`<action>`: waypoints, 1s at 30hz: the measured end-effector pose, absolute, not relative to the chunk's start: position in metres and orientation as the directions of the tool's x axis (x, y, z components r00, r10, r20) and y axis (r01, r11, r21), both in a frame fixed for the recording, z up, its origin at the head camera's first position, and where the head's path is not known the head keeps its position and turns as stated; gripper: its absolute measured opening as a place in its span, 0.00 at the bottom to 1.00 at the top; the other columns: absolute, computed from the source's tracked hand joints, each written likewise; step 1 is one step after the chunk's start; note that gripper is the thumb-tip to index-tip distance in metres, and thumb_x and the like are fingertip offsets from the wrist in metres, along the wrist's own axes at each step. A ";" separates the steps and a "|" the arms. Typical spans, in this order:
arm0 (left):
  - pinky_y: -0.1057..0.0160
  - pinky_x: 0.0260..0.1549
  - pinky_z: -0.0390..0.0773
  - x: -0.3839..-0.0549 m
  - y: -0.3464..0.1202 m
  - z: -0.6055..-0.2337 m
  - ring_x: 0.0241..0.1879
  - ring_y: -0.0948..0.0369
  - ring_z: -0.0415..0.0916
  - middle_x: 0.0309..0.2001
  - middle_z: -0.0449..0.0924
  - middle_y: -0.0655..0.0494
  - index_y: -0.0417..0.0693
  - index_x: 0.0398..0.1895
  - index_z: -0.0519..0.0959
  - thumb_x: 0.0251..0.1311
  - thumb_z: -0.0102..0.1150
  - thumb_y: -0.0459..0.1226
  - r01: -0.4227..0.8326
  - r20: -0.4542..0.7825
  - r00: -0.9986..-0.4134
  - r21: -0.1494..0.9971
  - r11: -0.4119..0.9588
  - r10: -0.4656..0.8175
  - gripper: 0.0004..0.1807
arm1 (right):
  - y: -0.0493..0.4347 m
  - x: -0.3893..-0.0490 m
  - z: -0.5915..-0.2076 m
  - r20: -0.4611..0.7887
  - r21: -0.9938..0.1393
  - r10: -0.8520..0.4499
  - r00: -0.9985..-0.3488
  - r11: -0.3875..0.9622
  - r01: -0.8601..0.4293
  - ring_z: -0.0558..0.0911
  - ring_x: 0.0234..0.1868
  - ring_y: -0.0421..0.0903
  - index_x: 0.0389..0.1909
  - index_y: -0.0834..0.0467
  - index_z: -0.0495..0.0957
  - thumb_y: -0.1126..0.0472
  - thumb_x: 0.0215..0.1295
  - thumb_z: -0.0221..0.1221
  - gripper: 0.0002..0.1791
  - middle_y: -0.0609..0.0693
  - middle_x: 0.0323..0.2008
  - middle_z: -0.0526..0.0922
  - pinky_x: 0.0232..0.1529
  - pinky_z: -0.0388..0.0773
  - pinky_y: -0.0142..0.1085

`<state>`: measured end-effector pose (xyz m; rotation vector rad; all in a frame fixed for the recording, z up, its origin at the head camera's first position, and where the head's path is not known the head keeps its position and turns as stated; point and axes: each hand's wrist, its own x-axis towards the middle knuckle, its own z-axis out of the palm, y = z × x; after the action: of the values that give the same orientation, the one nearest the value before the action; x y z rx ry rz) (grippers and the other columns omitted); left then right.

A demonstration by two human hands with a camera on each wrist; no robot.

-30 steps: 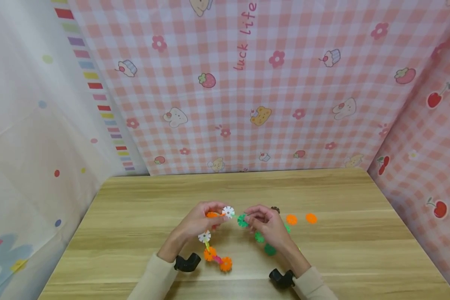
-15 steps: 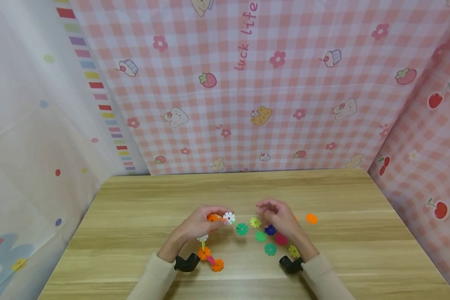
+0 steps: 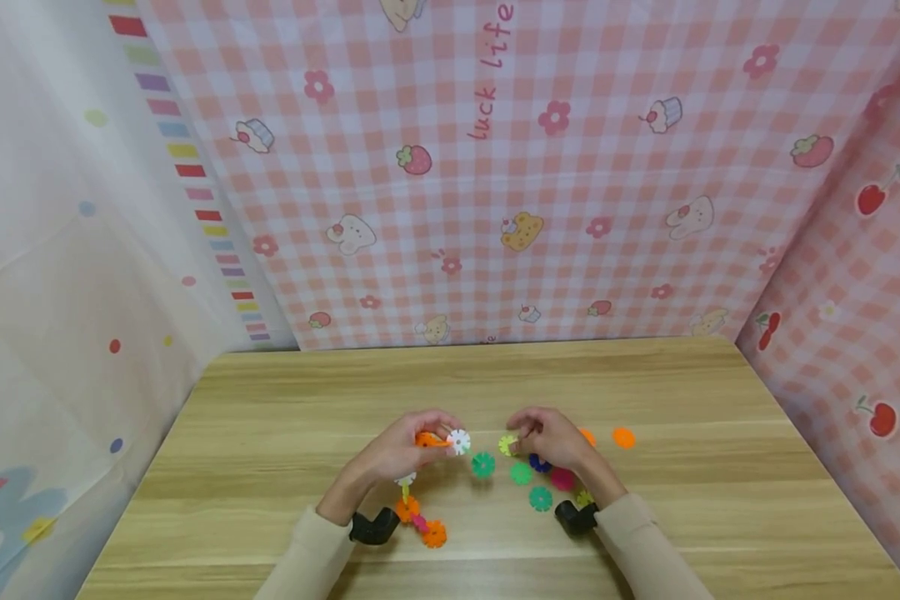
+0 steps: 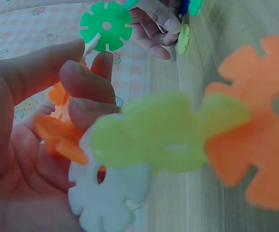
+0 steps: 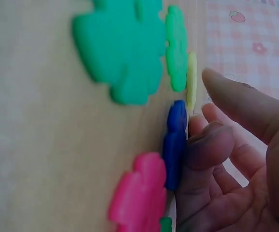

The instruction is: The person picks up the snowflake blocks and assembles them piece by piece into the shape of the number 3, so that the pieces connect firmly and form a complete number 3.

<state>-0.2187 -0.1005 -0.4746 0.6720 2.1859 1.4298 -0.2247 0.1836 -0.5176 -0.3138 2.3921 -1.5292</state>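
My left hand [image 3: 401, 446] holds a chain of interlocking plastic notched discs, its fingertips around an orange disc [image 3: 425, 440] beside a white disc [image 3: 458, 442]. A green disc [image 3: 483, 464] sits at the chain's right end. The other end trails below the hand, with a second white disc [image 4: 105, 198], a yellow disc [image 4: 154, 133] and orange discs [image 3: 434, 534] joined by a pink one [image 3: 419, 522]. My right hand [image 3: 553, 437] reaches down with bent, parted fingers, the fingertips right at a loose yellow disc [image 3: 507, 445] on the table.
Around the right hand lie loose discs: a light green [image 3: 521, 473], a darker green [image 3: 541, 499], a blue [image 5: 174, 145], a pink [image 3: 562, 479] and an orange one [image 3: 624, 437] farther right. The wooden table [image 3: 307, 392] ends at a pink checked cloth [image 3: 450, 208].
My right hand has let go of the chain's green disc and moved right to the loose yellow disc. The green disc has dropped lower; my left hand keeps hold of the chain.
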 end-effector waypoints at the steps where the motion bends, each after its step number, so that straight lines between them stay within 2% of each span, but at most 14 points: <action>1: 0.69 0.19 0.69 -0.219 -0.100 -0.475 0.20 0.61 0.65 0.45 0.79 0.51 0.49 0.55 0.79 0.64 0.61 0.31 0.161 -0.094 -0.785 0.924 0.348 0.612 0.16 | 0.183 -0.225 -0.517 -0.116 -0.905 -0.333 -0.936 0.423 -0.038 0.78 0.30 0.45 0.49 0.67 0.79 0.73 0.60 0.63 0.15 0.54 0.30 0.76 0.28 0.74 0.32; 6: 0.70 0.18 0.69 -0.218 -0.100 -0.475 0.19 0.59 0.66 0.46 0.79 0.50 0.52 0.53 0.81 0.64 0.61 0.31 0.188 -0.070 -0.785 0.920 0.345 0.615 0.15 | 0.180 -0.226 -0.516 -0.099 -0.876 -0.321 -0.942 0.477 -0.070 0.72 0.28 0.44 0.46 0.65 0.81 0.71 0.58 0.67 0.14 0.52 0.28 0.74 0.28 0.71 0.31; 10: 0.68 0.19 0.71 -0.219 -0.100 -0.476 0.21 0.50 0.70 0.47 0.79 0.50 0.53 0.53 0.81 0.64 0.62 0.32 0.205 -0.063 -0.789 0.910 0.359 0.611 0.15 | 0.178 -0.227 -0.516 -0.097 -0.853 -0.314 -0.944 0.515 -0.084 0.70 0.29 0.44 0.41 0.62 0.82 0.70 0.56 0.69 0.11 0.50 0.27 0.73 0.31 0.70 0.33; 13: 0.65 0.24 0.77 -0.219 -0.100 -0.476 0.32 0.49 0.75 0.48 0.79 0.51 0.54 0.54 0.80 0.64 0.63 0.35 0.220 -0.063 -0.787 0.900 0.376 0.613 0.16 | 0.178 -0.228 -0.515 -0.104 -0.844 -0.315 -0.943 0.530 -0.083 0.69 0.29 0.44 0.37 0.61 0.82 0.70 0.56 0.69 0.09 0.49 0.27 0.72 0.32 0.69 0.34; 17: 0.55 0.35 0.81 -0.218 -0.099 -0.474 0.44 0.55 0.75 0.51 0.79 0.51 0.55 0.56 0.79 0.64 0.63 0.40 0.206 -0.087 -0.774 0.902 0.379 0.627 0.17 | 0.177 -0.227 -0.514 -0.111 -0.843 -0.321 -0.941 0.532 -0.082 0.69 0.30 0.44 0.35 0.62 0.79 0.71 0.55 0.69 0.09 0.49 0.28 0.71 0.32 0.69 0.33; 22: 0.53 0.39 0.81 -0.217 -0.099 -0.471 0.42 0.54 0.76 0.55 0.77 0.48 0.57 0.59 0.78 0.66 0.61 0.41 0.173 -0.124 -0.759 0.908 0.381 0.640 0.18 | 0.177 -0.226 -0.514 -0.103 -0.851 -0.309 -0.946 0.519 -0.076 0.70 0.31 0.45 0.34 0.63 0.75 0.72 0.54 0.68 0.11 0.50 0.28 0.72 0.32 0.69 0.32; 27: 0.53 0.37 0.81 -0.216 -0.099 -0.470 0.38 0.49 0.79 0.53 0.80 0.49 0.59 0.60 0.79 0.67 0.61 0.41 0.164 -0.133 -0.759 0.908 0.385 0.638 0.19 | 0.177 -0.223 -0.513 -0.115 -0.871 -0.258 -0.959 0.491 -0.027 0.71 0.27 0.44 0.35 0.62 0.74 0.73 0.58 0.64 0.09 0.51 0.27 0.74 0.25 0.68 0.31; 30: 0.54 0.37 0.80 -0.216 -0.099 -0.470 0.35 0.54 0.78 0.51 0.81 0.52 0.59 0.61 0.79 0.66 0.61 0.41 0.159 -0.139 -0.759 0.908 0.387 0.637 0.19 | 0.176 -0.221 -0.512 -0.127 -0.878 -0.238 -0.963 0.479 -0.003 0.72 0.25 0.44 0.36 0.62 0.75 0.72 0.61 0.62 0.07 0.51 0.27 0.76 0.22 0.70 0.31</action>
<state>-0.2163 -0.0993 -0.4704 0.6823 2.1791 1.3511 -0.2214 0.1763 -0.5116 -0.2071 2.4946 -1.4803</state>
